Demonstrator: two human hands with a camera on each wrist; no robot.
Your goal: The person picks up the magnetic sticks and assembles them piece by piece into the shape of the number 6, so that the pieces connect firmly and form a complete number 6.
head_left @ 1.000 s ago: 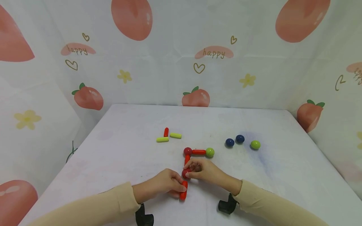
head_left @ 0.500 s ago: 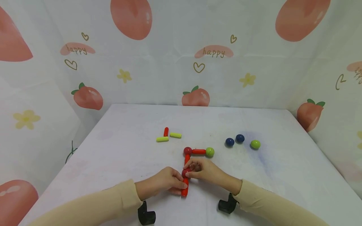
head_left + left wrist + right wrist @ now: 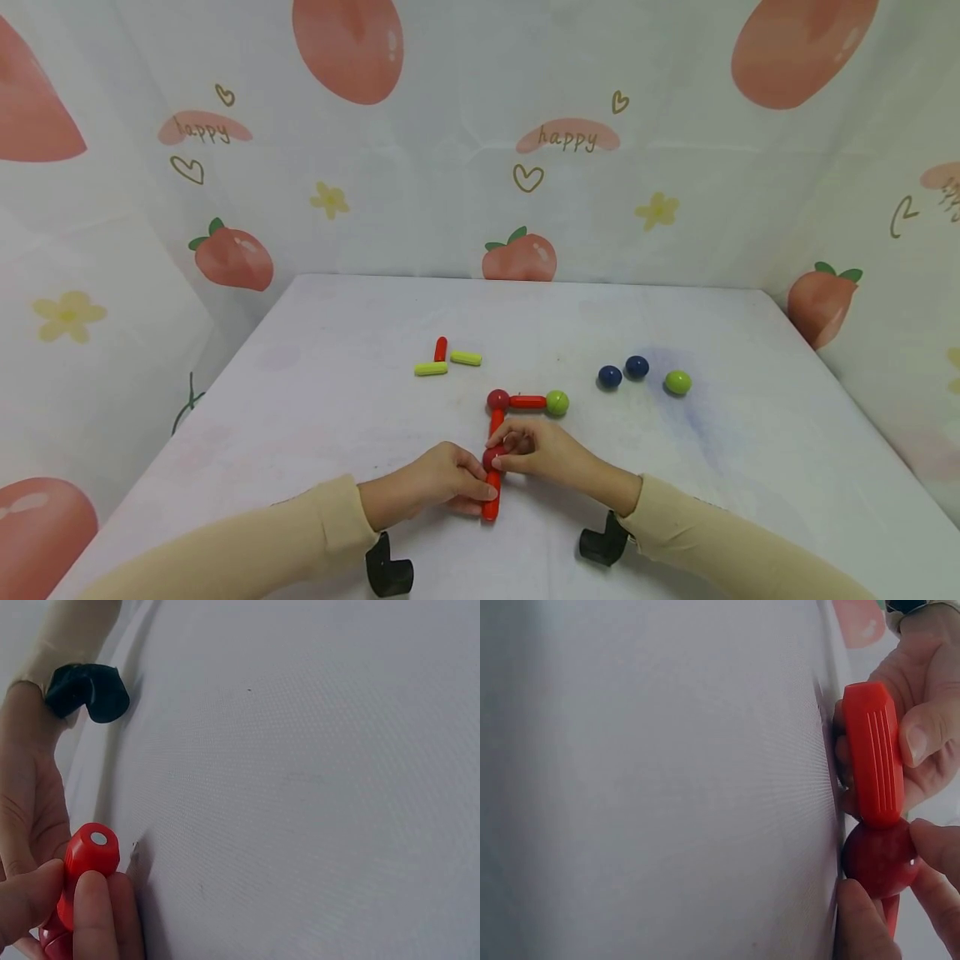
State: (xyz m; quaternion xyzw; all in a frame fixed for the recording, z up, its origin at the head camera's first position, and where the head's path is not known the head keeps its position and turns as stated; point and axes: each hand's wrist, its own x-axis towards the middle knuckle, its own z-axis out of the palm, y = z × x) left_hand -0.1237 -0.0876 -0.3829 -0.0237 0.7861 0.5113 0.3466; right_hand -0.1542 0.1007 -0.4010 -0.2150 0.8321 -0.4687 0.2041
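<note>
Between thumb and fingers my left hand (image 3: 431, 479) pinches a red ridged magnetic rod (image 3: 875, 754), whose free end shows a silvery disc in the left wrist view. The rod's other end touches a dark red ball (image 3: 881, 859). My right hand (image 3: 547, 457) grips that ball with thumb and fingertips. From the ball's far side a second red rod (image 3: 497, 422), partly hidden by my right fingers, leads to another dark red ball (image 3: 498, 401). There a red rod (image 3: 528, 402) branches right to a lime green ball (image 3: 557, 402).
Farther back on the white table (image 3: 337, 333) lie a loose red rod (image 3: 441, 349) and two yellow-green rods (image 3: 431, 369). To the right are two navy balls (image 3: 610, 377) and a loose green ball (image 3: 678, 382). A black camera mount hangs under each wrist.
My left hand has moved slightly forward and right, bringing its red rod from a small gap into contact with the near dark red ball. The right hand has stayed in place on the ball.
</note>
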